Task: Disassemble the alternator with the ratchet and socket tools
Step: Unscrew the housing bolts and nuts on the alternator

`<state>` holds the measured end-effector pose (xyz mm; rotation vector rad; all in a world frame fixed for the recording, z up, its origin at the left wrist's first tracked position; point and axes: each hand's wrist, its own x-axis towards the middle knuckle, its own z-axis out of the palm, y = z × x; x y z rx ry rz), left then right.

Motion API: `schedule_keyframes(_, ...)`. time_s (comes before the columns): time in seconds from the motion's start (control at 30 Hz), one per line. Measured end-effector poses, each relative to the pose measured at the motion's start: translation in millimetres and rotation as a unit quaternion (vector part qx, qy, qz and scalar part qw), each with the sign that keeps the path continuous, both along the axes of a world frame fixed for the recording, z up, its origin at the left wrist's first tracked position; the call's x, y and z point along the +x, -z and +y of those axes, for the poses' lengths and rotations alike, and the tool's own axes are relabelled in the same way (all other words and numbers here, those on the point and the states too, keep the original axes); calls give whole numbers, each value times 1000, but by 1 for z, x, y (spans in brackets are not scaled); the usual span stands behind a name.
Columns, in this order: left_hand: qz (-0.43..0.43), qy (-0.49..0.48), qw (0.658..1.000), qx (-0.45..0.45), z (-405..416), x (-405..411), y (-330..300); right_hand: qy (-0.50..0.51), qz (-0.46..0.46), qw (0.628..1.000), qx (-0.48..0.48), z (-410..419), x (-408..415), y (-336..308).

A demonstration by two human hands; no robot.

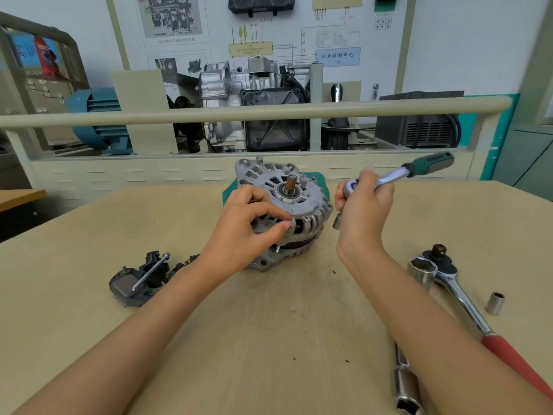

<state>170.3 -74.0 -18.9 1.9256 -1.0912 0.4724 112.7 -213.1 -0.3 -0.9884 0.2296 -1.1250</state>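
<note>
Alternator (294, 205): one; silver finned housing, shaft end up, tilted on the table (239, 339) near the middle of its far edge; green object (321, 182) just behind it
Ratchets: two; green-handled ratchet (401, 173) raised above the table right of the alternator; red-handled ratchet (466, 307) flat near the right edge, large socket (420, 271) touching its head
Loose sockets: two; small socket (495, 303) just right of the red-handled ratchet; long socket (407, 387) at the near edge
Removed parts: black regulator part (137, 283) with one long bolt (151, 271) across it, toward the left edge
Left hand (251, 223): fingers curled round the alternator's near-left rim, thumb tip on the fins
Right hand (363, 205): wrapped round the green-handled ratchet's head; attached socket (337, 220) pointing down, clear of the housing
Surface: pale wood-grain, dark specks
Room: beige rail (254, 110), cutaway engine (254, 106), wall diagrams behind
</note>
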Motion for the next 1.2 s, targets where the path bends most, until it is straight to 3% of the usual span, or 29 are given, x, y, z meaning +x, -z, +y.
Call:
schedule_keyframes(0.27,13,-52,998,-18,-5,-4,-2,57,91,994,36,-24,14,34)
schedule_keyframes(0.57,-18,-109,993,-50,-10,-6,4,43,138,981,129,-43,18,48)
schedule_keyframes(0.77,-90,-120,989,4,-8,-7,4,37,136,981,136,-44,19,47)
schedule_keyframes(1.0,9,-73,997,23,-3,-2,-4,32,145,978,146,-45,19,48)
schedule_keyframes(1.13,-31,-129,991,-14,-11,-5,1,30,148,978,147,-44,20,47)
schedule_keyframes(1.2,-27,-104,994,4,-8,-3,-2,29,150,977,148,-43,19,48)
